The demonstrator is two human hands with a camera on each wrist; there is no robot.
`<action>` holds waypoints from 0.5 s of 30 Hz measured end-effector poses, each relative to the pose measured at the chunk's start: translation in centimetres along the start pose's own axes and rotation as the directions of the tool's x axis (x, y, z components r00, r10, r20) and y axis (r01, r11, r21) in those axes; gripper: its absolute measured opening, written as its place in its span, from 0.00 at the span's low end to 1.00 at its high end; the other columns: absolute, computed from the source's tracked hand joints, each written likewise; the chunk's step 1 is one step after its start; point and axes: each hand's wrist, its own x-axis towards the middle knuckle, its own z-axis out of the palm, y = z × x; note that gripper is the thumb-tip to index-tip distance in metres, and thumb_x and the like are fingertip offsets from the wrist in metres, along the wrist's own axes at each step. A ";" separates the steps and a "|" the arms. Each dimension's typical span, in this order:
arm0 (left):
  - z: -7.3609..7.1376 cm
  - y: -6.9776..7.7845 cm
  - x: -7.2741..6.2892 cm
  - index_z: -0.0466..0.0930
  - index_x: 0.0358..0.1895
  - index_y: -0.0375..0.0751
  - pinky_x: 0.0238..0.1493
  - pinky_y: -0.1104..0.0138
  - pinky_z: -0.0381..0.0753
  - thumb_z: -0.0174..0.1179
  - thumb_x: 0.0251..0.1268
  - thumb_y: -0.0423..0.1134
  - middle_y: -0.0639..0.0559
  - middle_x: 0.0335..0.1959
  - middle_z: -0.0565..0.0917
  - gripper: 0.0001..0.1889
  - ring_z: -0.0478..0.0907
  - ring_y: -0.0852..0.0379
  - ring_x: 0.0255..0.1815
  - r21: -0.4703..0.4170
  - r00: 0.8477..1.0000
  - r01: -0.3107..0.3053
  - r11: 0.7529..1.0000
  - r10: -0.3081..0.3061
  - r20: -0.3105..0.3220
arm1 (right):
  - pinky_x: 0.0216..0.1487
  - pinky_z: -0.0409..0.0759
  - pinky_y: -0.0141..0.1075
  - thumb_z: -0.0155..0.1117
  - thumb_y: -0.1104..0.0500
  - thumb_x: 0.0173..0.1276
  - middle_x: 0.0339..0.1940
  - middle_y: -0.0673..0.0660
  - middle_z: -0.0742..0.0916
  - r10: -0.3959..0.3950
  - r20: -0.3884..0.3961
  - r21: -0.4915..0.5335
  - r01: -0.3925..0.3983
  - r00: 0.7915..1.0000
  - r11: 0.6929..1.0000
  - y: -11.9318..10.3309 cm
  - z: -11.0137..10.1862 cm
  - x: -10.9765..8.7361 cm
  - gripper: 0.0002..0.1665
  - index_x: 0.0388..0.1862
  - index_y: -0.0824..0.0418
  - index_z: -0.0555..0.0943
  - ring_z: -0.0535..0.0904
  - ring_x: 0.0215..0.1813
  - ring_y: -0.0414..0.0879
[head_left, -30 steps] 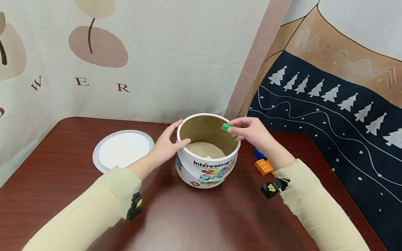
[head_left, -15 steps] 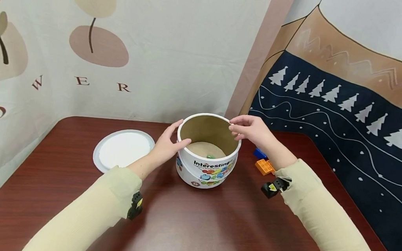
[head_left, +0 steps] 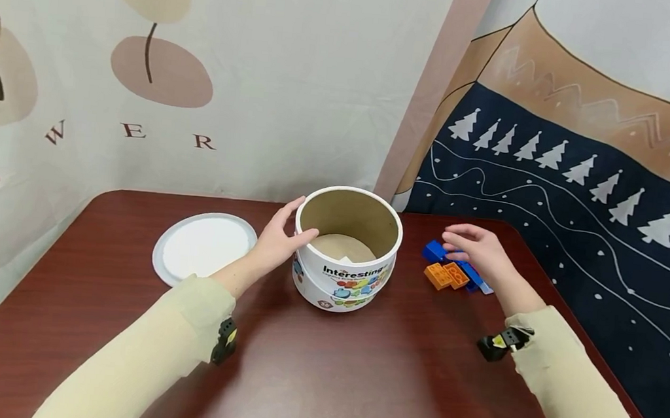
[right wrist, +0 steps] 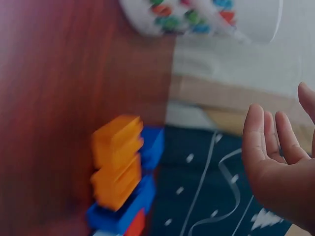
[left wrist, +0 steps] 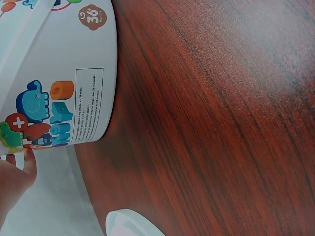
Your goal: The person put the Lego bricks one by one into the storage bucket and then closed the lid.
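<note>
A white bucket [head_left: 337, 288] with colourful toy pictures stands upright in the middle of the table. My left hand [head_left: 273, 247] holds it at the left, thumb by the front of the rim and fingers along the side; in the left wrist view fingertips touch its printed wall. Held in the air over the building bricks, my right hand [head_left: 482, 253] is empty, its fingers loosely bent and parted. Two orange bricks [head_left: 438, 277] lie against blue bricks [head_left: 435, 251], partly covered by that hand. The right wrist view also shows a red piece [right wrist: 135, 223] at the pile's lower end.
A round white lid [head_left: 205, 246] lies on the brown table [head_left: 321, 378] left of the bucket. Behind the table hangs a pale cloth [head_left: 296, 101] with flower prints, and a dark cloth with white trees [head_left: 549, 186] borders the right side.
My right hand let a green brick fall into the bucket, where it no longer shows, then moved right to above the brick pile. The left hand has stayed on the bucket.
</note>
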 end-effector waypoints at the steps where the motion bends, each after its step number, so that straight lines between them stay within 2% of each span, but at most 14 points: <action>1: 0.0 0.0 0.0 0.54 0.72 0.51 0.71 0.50 0.55 0.61 0.60 0.45 0.47 0.74 0.55 0.38 0.51 0.48 0.74 0.001 1.000 0.001 1.000 -0.001 0.001 | 0.44 0.81 0.27 0.57 0.47 0.68 0.41 0.41 0.79 0.009 -0.011 -0.009 -0.009 1.000 1.000 0.6 -0.4 -0.1 0.32 0.59 0.70 0.68 0.81 0.38 0.29; 5: 0.0 0.1 -0.1 0.54 0.72 0.51 0.71 0.50 0.54 0.61 0.60 0.45 0.47 0.74 0.55 0.38 0.51 0.48 0.74 0.002 1.000 -0.001 1.000 0.001 -0.003 | 0.47 0.81 0.28 0.57 0.44 0.67 0.42 0.41 0.77 0.046 -0.062 -0.038 -0.049 0.997 0.998 2.8 -1.6 -0.4 0.36 0.62 0.70 0.67 0.80 0.37 0.28; 8: 0.1 0.1 -0.1 0.54 0.72 0.50 0.72 0.50 0.54 0.61 0.60 0.44 0.47 0.74 0.55 0.37 0.51 0.49 0.74 0.003 1.000 -0.003 1.000 0.003 -0.005 | 0.46 0.81 0.28 0.57 0.44 0.67 0.41 0.39 0.76 0.077 -0.082 -0.019 -0.079 0.994 0.997 4.1 -2.4 -0.6 0.38 0.63 0.70 0.65 0.80 0.38 0.28; 15: 0.2 0.2 -0.1 0.54 0.72 0.50 0.72 0.50 0.54 0.61 0.61 0.45 0.47 0.74 0.55 0.37 0.51 0.48 0.74 0.009 1.000 -0.006 1.000 0.006 -0.007 | 0.44 0.81 0.27 0.57 0.48 0.68 0.33 0.34 0.80 0.119 -0.098 0.035 -0.116 0.988 0.993 6.4 -3.5 -1.1 0.35 0.62 0.71 0.65 0.80 0.38 0.29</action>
